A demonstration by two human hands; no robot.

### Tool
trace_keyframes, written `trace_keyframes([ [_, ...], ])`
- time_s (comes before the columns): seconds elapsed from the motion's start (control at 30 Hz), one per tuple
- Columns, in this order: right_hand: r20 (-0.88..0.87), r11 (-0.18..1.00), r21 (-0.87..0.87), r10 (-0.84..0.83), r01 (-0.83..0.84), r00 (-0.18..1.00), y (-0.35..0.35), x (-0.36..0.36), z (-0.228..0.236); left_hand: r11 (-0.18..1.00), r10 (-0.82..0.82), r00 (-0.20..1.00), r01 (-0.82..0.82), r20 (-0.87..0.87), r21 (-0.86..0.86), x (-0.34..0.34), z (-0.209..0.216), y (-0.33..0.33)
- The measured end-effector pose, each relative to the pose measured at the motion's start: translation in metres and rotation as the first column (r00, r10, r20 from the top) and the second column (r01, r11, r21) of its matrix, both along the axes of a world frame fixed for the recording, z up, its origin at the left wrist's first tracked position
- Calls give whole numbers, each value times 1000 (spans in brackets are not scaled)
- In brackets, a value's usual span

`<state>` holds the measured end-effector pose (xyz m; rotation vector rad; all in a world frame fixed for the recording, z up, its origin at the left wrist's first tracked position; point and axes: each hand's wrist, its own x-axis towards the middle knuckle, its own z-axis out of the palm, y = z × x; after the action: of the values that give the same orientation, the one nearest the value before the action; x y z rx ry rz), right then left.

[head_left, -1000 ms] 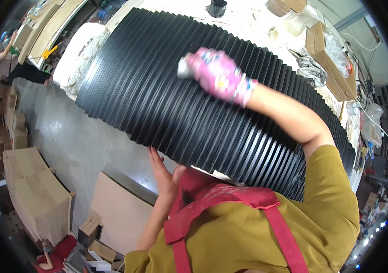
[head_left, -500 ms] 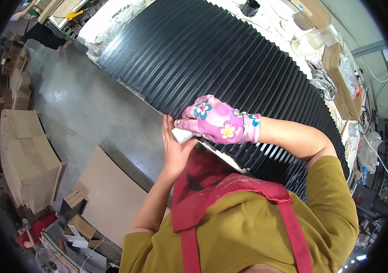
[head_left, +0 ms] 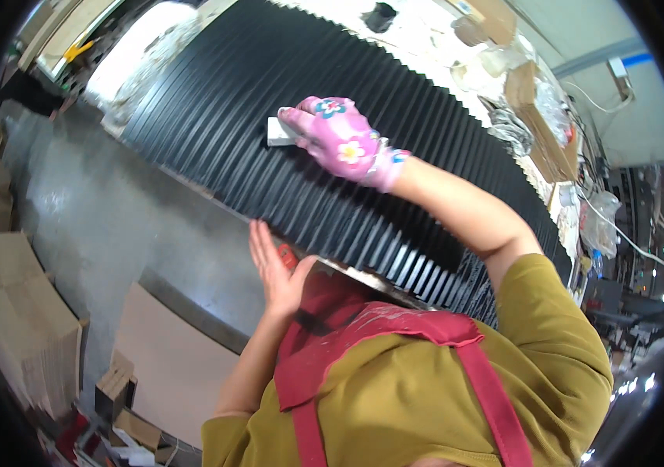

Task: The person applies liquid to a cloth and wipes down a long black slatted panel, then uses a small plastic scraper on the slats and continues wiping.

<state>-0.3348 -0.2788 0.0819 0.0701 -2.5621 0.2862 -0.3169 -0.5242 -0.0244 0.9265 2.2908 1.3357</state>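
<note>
Black strips [head_left: 215, 93] with narrow grooves between them lie side by side across the worktable. My right hand [head_left: 340, 144], in a pink flowered glove, is over the middle of the strips. Its fingers are closed on a small white block [head_left: 279, 134], which seems to rest on the strips; the glove covers part of it. My bare left hand [head_left: 276, 272] is at the table's near edge, fingers stretched and thumb apart. A small orange-red thing [head_left: 288, 255] shows between thumb and fingers; I cannot tell what it is or whether the hand grips it.
A white wrapped bundle [head_left: 141, 54] sits at the table's far left end. Along the far side are a black cup [head_left: 381, 17], crumpled plastic and an open cardboard box [head_left: 538, 121]. Stacked cardboard [head_left: 28, 319] and a large brown board [head_left: 165, 362] stand on the left.
My right hand has moved up and left, away from my left hand, carrying the white block from the near edge onto the strips. The orange-red thing by my left hand now shows.
</note>
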Motion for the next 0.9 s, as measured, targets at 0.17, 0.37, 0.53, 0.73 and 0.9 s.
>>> trace_keyframes([
  [0.17, 370, 929, -106, 367, -354, 853, -44, 64, 9, 1000, 19, 1000, -19, -5, -12, 3, -5, -6],
  [0.37, 518, 832, -190, -367, 522, 773, 159, 52, 20, 995, 3, 988, -18, 153, 98, 19, 16, 1],
  [0.53, 348, 983, 56, -182, 174, 919, 147, 79, -12, 996, 54, 989, -63, 135, 57, 26, 12, 4],
  [0.73, 447, 833, -450, -104, 323, 889, 182, 71, 11, 1000, 23, 996, -25, 90, 15, 28, 14, 3],
  [0.9, 176, 950, 313, -54, -4, 983, 147, 87, -19, 998, 67, 995, -67, 68, 10, 28, 5, -3],
])
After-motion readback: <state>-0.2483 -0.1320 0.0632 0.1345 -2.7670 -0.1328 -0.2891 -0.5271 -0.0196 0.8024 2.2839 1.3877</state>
